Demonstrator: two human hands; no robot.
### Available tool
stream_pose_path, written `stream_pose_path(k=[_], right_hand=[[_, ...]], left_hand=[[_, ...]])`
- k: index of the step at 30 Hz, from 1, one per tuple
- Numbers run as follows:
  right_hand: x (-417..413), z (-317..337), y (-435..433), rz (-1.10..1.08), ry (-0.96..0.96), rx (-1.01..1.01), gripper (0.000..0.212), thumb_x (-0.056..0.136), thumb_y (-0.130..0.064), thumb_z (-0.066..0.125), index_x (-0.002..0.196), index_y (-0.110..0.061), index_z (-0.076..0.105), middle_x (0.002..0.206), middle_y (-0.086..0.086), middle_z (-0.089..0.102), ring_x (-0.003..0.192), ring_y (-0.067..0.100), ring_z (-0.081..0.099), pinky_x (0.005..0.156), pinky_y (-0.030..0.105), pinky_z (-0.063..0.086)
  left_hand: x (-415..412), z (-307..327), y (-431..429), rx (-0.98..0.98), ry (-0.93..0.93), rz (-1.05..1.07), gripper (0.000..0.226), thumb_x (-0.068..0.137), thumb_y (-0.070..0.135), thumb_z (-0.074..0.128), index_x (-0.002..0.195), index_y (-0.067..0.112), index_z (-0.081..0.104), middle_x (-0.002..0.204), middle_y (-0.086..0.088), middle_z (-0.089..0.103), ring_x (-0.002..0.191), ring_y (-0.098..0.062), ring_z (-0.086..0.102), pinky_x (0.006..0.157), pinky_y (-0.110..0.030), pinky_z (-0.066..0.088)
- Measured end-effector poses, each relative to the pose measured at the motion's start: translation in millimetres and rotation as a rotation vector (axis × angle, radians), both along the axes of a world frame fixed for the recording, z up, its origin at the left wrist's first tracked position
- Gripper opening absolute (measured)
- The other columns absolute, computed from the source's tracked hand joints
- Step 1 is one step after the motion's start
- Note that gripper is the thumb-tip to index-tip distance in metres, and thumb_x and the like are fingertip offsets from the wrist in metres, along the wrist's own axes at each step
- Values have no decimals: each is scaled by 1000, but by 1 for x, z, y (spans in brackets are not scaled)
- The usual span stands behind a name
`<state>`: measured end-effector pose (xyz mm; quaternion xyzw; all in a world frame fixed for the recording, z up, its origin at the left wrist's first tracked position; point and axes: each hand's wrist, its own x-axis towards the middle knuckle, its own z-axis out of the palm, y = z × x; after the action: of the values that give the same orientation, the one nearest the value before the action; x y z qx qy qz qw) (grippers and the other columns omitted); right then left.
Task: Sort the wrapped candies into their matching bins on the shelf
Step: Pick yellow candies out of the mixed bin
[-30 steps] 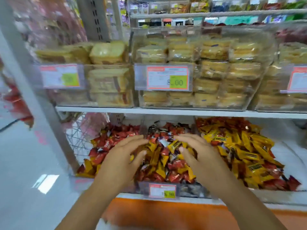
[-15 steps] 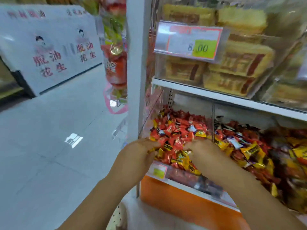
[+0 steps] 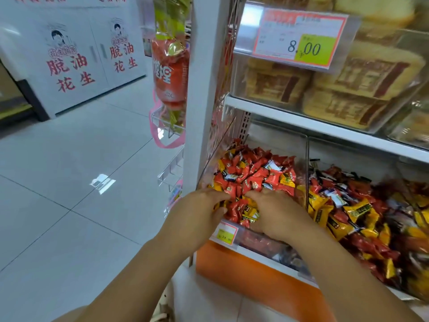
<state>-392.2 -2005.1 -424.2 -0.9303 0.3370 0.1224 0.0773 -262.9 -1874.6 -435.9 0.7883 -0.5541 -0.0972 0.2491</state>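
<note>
Red wrapped candies (image 3: 250,175), w/ some yellow mixed in, were heaped in the leftmost bin (image 3: 214,152) of the lower shelf. At the bin's front edge a clump was cupped from both sides. The left hand (image 3: 197,214) was curled round the clump's left side, thumb pressed in from below, fingertips buried in wrappers. The right hand (image 3: 276,217) was curled round the right side likewise, tips hidden. The clump was prob. held this way so a whole handful could be kept together and not spilled over the low front. A clear divider (image 3: 307,159) was stood at the bin's right. Beyond it, yellow & red packs (image 3: 352,210) lay mixed, so sorting was judged far from done.

Pale glossy floor tiles (image 3: 69,194) were spread at left, backed by a white panel (image 3: 76,54) w/ red characters. A red snack bag (image 3: 170,73) was hung beside the white upright (image 3: 204,77). A small price label (image 3: 226,233) was clipped to the bin front, above an orange base (image 3: 255,282). Overhead, a white shelf board (image 3: 301,122) was loaded w/ cake packs (image 3: 348,89) in a clear box, tagged 8.00 (image 3: 301,40).
</note>
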Motion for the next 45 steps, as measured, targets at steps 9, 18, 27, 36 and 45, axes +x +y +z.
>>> stream_pose_path(k=[9, 18, 27, 36, 45], right_hand=[[-7, -1, -1, -22, -335, 44, 39, 86, -17, 66, 120, -33, 52, 79, -4, 62, 67, 11, 57, 57, 27, 44], [4, -21, -1, 48, -245, -38, 65, 86, -29, 67, 141, -38, 34, 136, -4, 53, 119, 22, 50, 87, 36, 48], [-5, -2, -5, -5, -531, 93, 55, 88, -26, 67, 136, -38, 42, 138, -6, 49, 119, 19, 50, 91, 32, 45], [-12, 13, 2, -76, -802, 507, 47, 84, -18, 72, 119, -44, 52, 112, -15, 57, 89, 4, 59, 73, 19, 52], [-15, 1, 19, -22, -717, 621, 87, 86, 8, 58, 148, -41, 21, 150, -16, 24, 110, -3, 47, 75, 2, 42]], left_hand=[[-2, -2, 0, -30, 74, 24, 37, 94, 24, 56, 128, 38, 57, 115, 7, 62, 104, -9, 58, 91, -27, 48], [-2, -1, 1, -73, 82, 45, 37, 95, 20, 56, 129, 32, 58, 118, 5, 62, 103, -9, 59, 85, -12, 38], [2, -6, -5, -114, 70, 74, 37, 94, 25, 56, 131, 33, 55, 119, 5, 61, 104, -9, 58, 87, -16, 42], [-17, 4, -17, -269, 703, 42, 62, 91, 39, 59, 145, 40, 28, 127, 19, 54, 100, 6, 60, 86, -17, 52], [-24, 7, -27, -300, 1194, 57, 67, 85, 12, 70, 137, 38, 35, 114, 1, 61, 100, -15, 67, 76, -38, 59]])
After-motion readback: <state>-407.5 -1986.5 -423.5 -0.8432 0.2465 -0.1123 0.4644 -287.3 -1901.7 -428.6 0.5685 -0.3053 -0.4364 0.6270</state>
